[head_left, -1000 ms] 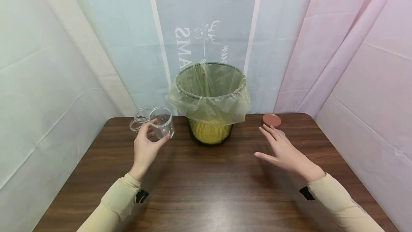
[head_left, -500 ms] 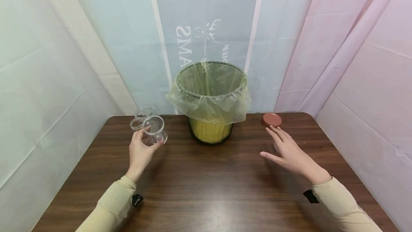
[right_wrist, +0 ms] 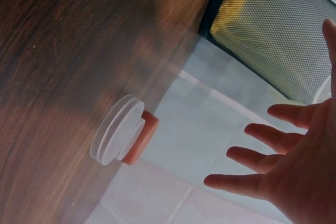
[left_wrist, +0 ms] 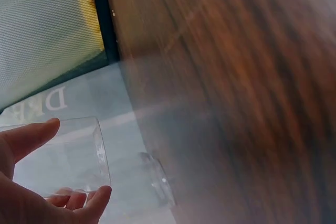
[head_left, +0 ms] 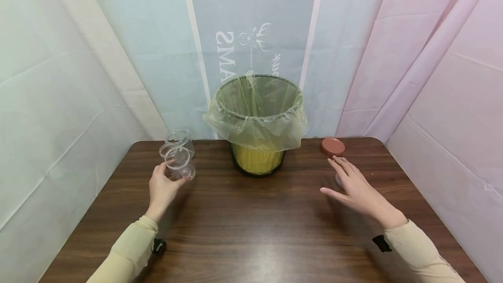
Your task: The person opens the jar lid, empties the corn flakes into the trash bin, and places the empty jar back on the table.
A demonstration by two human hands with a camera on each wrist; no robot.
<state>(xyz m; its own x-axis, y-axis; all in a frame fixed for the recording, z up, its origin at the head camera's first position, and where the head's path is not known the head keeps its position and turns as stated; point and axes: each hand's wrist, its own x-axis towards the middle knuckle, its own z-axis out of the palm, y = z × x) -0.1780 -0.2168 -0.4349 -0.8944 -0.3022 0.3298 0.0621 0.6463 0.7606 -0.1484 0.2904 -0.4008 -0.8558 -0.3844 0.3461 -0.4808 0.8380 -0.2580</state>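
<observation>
My left hand [head_left: 163, 190] grips a clear plastic jar [head_left: 180, 160] by its sides, thumb on one side and fingers on the other. The jar has an open, tilted mouth and is held off the table as far as the left wrist view [left_wrist: 68, 153] shows. Behind it, two more clear jars stand at the far left, one at the back [head_left: 189, 144] and one partly hidden. My right hand [head_left: 358, 193] hovers with spread, straight fingers, touching nothing. Below it lie stacked clear discs like lids [right_wrist: 118, 129], beside a reddish-brown round lid [head_left: 333, 146].
A mesh wastebasket [head_left: 257, 160] lined with a translucent yellowish bag [head_left: 267, 132] stands at the back centre of the brown wooden table [head_left: 251, 222]. Pale fabric sheets [head_left: 346, 34] enclose the back and both sides.
My left hand has carried the clear jar leftward and lower, closer to the other jars. My right hand has drifted slightly right and towards me, fingers still spread.
</observation>
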